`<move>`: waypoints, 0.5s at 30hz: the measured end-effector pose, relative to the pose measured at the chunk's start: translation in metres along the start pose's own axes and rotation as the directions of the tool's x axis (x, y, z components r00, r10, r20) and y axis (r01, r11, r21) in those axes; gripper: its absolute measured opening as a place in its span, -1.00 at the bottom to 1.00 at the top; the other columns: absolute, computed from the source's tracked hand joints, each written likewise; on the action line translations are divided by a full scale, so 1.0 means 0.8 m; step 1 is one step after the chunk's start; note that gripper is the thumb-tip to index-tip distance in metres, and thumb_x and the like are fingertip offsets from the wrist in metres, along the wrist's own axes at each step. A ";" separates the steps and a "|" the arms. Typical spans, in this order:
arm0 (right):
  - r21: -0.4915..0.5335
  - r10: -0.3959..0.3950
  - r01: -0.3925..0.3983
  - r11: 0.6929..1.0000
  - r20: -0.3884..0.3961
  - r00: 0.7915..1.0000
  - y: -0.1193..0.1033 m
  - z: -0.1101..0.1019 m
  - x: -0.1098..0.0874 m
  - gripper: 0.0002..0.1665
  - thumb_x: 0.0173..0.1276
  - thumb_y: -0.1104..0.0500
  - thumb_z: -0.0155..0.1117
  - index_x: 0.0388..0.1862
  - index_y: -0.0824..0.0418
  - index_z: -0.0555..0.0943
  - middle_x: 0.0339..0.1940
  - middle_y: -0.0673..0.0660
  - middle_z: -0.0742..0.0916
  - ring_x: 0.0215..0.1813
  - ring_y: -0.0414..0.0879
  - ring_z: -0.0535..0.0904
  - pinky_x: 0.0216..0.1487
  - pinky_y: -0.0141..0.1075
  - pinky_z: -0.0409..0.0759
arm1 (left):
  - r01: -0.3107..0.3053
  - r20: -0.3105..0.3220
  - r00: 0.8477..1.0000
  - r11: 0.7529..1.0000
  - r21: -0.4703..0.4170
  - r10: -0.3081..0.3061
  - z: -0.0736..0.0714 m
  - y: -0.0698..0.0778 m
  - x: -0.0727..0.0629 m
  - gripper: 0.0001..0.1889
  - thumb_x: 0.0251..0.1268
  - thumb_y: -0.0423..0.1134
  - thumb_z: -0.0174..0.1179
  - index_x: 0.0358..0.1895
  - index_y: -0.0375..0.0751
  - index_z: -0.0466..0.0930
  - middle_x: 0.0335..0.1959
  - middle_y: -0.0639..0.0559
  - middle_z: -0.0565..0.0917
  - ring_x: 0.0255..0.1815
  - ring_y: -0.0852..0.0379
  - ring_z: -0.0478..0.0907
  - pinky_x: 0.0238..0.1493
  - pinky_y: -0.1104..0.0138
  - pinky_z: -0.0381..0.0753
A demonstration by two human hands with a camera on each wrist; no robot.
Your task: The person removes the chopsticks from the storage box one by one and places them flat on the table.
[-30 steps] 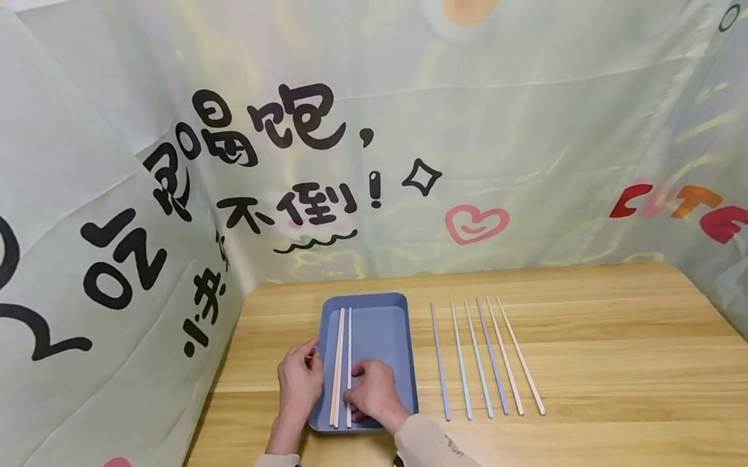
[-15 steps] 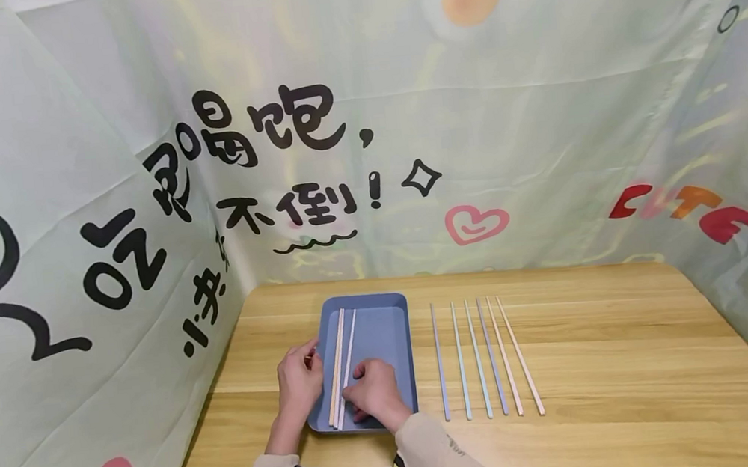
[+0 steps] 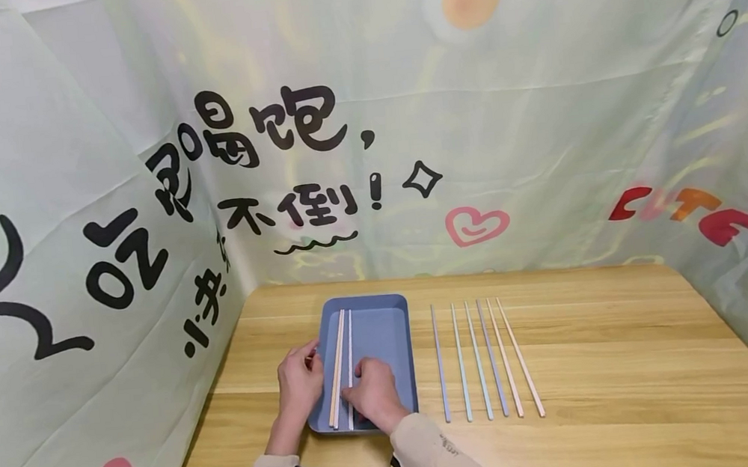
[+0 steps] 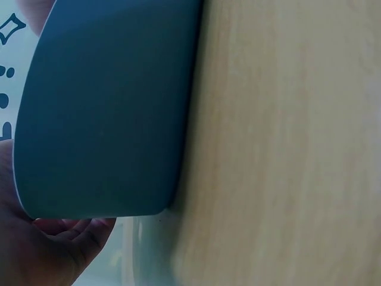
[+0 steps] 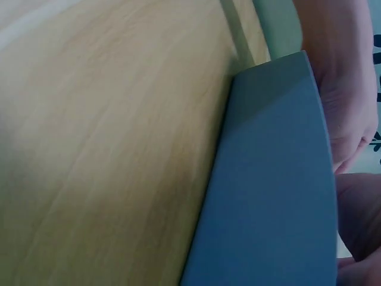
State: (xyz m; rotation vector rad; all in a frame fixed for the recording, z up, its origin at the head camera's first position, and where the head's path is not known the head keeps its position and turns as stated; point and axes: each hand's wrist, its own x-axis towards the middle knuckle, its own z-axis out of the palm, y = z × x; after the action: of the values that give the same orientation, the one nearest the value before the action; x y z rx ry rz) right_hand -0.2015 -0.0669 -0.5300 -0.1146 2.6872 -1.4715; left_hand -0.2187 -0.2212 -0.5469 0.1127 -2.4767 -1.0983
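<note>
A blue-grey rectangular tray (image 3: 394,337) lies on the table, with a few pale chopsticks lengthwise along its left side. My left hand (image 3: 301,379) grips the tray's left rim; in the left wrist view that hand (image 4: 50,250) curls at the tray's corner, its fingers partly behind the wall. My right hand (image 3: 374,393), inside the tray, pinches a pale chopstick (image 3: 349,341) near its lower half. Just left of it, pinkish chopsticks (image 3: 338,365) lie close together. In the right wrist view the tray's wall (image 5: 274,179) hides most of the right hand's fingertips.
Right of the tray several chopsticks (image 3: 485,362) in purple, light blue and pink lie side by side on the wooden table (image 3: 616,360). A printed cloth (image 3: 540,135) hangs behind the table and along both sides.
The chopstick in my right hand first swung its lower end left towards the others, then came back right, a little apart from them. My left hand stayed at the tray's rim.
</note>
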 end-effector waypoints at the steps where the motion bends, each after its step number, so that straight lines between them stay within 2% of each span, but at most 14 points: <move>1: -0.010 -0.010 0.010 1.000 -0.005 1.000 0.000 0.000 0.000 -0.72 0.10 0.37 0.56 -0.35 0.38 0.58 -0.57 0.15 0.60 -0.78 -0.16 0.50 -0.71 -0.34 0.50 | 0.001 0.001 1.000 1.000 0.002 -0.001 0.000 0.000 0.000 -0.65 0.31 -0.53 0.21 0.14 -0.44 0.73 -0.23 -0.25 0.74 -0.29 -0.03 0.70 -0.28 0.30 0.69; 6: -0.001 -0.017 0.017 1.000 0.000 1.000 0.001 0.001 0.001 -0.75 0.02 0.45 0.46 -0.43 0.36 0.52 -0.59 0.14 0.56 -0.73 -0.09 0.54 -0.76 -0.32 0.50 | 0.014 0.015 1.000 1.000 -0.001 -0.014 0.000 0.000 0.000 -0.65 0.34 -0.52 0.21 0.16 -0.43 0.72 -0.22 -0.25 0.74 -0.28 -0.02 0.69 -0.28 0.33 0.67; 10: 0.071 0.045 -0.048 0.996 0.043 0.998 0.002 -0.002 0.001 -0.66 0.02 0.43 0.47 -0.49 0.26 0.42 -0.64 0.17 0.57 -0.84 -0.04 0.57 -0.80 -0.26 0.54 | 0.009 0.012 1.000 1.000 -0.004 -0.009 0.000 0.000 0.000 -0.65 0.33 -0.52 0.21 0.16 -0.44 0.72 -0.22 -0.26 0.74 -0.28 -0.02 0.69 -0.29 0.32 0.68; 15: 0.167 0.106 -0.120 0.979 0.089 0.990 0.000 -0.011 0.001 -0.61 0.01 0.42 0.48 -0.53 0.22 0.38 -0.68 0.22 0.62 -0.78 0.10 0.66 -0.73 -0.17 0.63 | -0.008 -0.001 1.000 1.000 -0.004 0.008 0.000 -0.001 0.000 -0.65 0.30 -0.54 0.21 0.14 -0.44 0.73 -0.23 -0.25 0.74 -0.29 -0.02 0.69 -0.29 0.31 0.70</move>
State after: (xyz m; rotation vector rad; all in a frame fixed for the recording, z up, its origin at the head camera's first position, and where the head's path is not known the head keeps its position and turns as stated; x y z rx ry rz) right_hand -0.2034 -0.0599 -0.5254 -0.0091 2.4484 -1.6185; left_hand -0.2191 -0.2217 -0.5478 0.1024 -2.4717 -1.0992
